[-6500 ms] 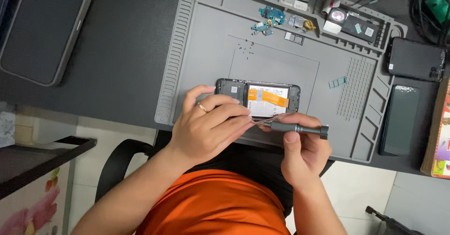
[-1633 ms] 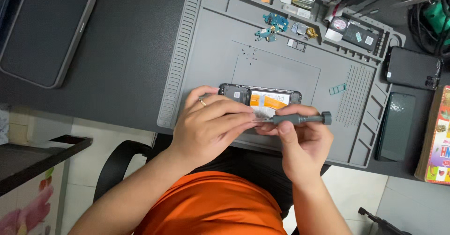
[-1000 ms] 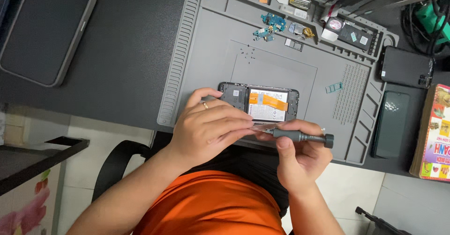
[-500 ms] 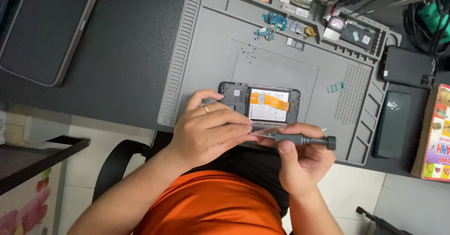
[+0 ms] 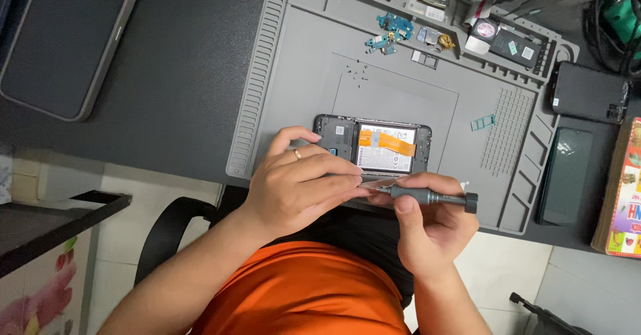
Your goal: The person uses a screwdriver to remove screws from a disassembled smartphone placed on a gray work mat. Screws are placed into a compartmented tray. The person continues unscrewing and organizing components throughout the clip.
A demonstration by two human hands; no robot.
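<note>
On the grey repair mat (image 5: 307, 81), the opened phone (image 5: 374, 149) lies near the front edge, back cover off. Your left hand (image 5: 300, 188) now rests lower, fingers curled over the phone's near edge. Your right hand (image 5: 427, 225) holds the screwdriver (image 5: 427, 196) level again, fingers closed around its shaft, tip at the near rim.

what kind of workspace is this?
Likely a phone repair bench: a grey repair mat with parts trays, an opened phone on it, and loose circuit boards by the far edge.

Dark desk (image 5: 167, 94), pale tiled floor (image 5: 507, 275) — black chair (image 5: 167, 231) w/ armrest.
</note>
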